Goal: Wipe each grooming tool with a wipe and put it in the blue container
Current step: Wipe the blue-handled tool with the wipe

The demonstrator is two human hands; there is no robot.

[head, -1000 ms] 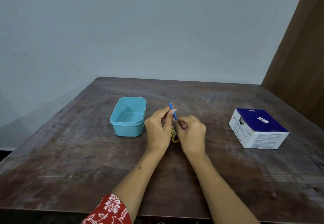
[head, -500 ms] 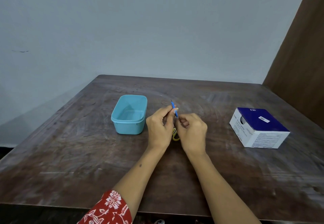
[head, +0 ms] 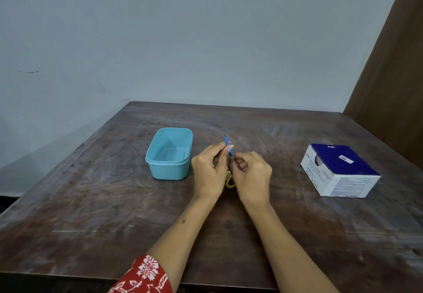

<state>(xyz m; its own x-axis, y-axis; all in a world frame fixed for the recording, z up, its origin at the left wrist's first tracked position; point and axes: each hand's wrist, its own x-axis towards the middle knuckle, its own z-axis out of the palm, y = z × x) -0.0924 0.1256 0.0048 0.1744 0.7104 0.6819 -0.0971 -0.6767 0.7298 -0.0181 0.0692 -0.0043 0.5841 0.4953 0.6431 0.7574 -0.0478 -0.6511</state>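
Note:
A thin blue grooming tool points up and away, pinched between the thumb and fingers of my left hand. My right hand is closed around the tool's lower end, where a small pale bit of wipe shows between the fingertips. Part of a yellow tool lies on the table under both hands, mostly hidden. The blue container stands open just left of my left hand, with nothing visible inside.
A white and dark blue box of alcohol swabs sits at the right of the dark wooden table. A grey wall rises behind the table, and a brown panel stands at the right.
Both hands stay together on the blue tool with only slight finger movement. The view has shifted a little.

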